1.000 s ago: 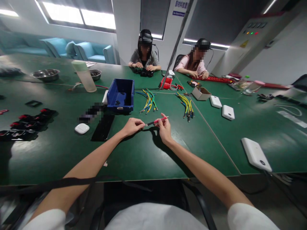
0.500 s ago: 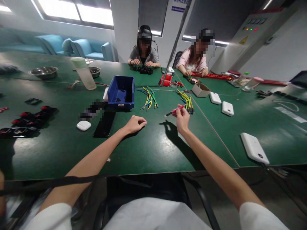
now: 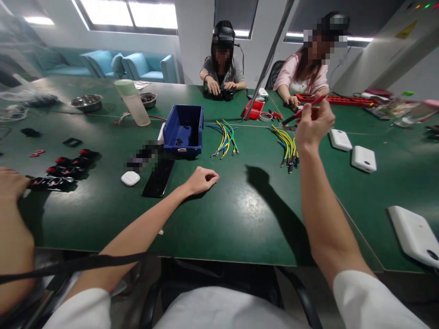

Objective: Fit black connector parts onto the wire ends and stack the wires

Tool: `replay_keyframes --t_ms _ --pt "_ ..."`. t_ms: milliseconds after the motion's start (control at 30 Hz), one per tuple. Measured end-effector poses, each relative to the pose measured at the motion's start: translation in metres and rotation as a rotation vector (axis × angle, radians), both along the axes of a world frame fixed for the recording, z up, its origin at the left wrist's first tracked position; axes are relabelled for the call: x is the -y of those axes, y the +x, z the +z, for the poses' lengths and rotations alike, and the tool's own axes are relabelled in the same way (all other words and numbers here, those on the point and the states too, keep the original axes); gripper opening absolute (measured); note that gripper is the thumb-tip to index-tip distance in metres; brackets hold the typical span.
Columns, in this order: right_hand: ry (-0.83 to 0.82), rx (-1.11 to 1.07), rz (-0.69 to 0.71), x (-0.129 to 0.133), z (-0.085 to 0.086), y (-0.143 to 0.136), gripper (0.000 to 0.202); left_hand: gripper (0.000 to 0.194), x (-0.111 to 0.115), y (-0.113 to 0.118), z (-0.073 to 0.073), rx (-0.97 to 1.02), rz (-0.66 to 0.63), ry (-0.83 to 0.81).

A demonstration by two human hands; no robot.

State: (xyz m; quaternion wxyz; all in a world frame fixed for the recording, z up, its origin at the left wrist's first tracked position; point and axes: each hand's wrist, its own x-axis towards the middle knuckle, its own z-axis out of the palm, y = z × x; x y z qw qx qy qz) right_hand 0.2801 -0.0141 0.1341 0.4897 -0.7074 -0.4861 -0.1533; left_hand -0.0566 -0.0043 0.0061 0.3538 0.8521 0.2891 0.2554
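Observation:
My left hand [image 3: 203, 180] rests on the green table [image 3: 219, 219] with curled fingers and thumb tip against them; nothing shows in it. Left of it lies a black phone [image 3: 159, 178]. My right hand [image 3: 314, 122] is raised above the table, pinching a short red wire [image 3: 299, 113] whose dark end points left. Below and left of that hand lies a bundle of yellow and green wires [image 3: 285, 142] with dark ends. Another bundle of yellow, green and blue wires [image 3: 224, 138] with metal ends lies beyond my left hand, beside a blue bin [image 3: 183, 148] holding small dark parts.
A white earbud case [image 3: 131, 178], a bottle [image 3: 135, 107] and black-and-red parts [image 3: 65, 171] are on the left. Another person's hand [image 3: 13, 183] is at the left edge. White devices [image 3: 363, 159] lie right. Two people sit opposite; a slanted pole [image 3: 269, 59] stands between them.
My right hand has lifted and moved right with the red wire, away from the yellow and green bundle. My left hand keeps its pose. Another person's hand now shows at left.

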Motion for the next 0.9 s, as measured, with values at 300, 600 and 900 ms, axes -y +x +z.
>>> replay_keyframes --t_ms 300,600,900 --pt "-0.241 0.058 -0.141 -0.018 -0.022 0.055 0.039 0.029 -0.003 0.004 -0.001 -0.025 0.081 -0.038" --pt "-0.622 0.021 -0.158 -0.012 -0.063 0.095 0.037 0.029 -0.003 0.006 -0.001 -0.024 0.142 -0.044" --pt "-0.697 -0.133 -0.312 -0.008 -0.081 0.104 0.041 0.032 -0.007 0.004 -0.004 0.080 0.252 -0.072"
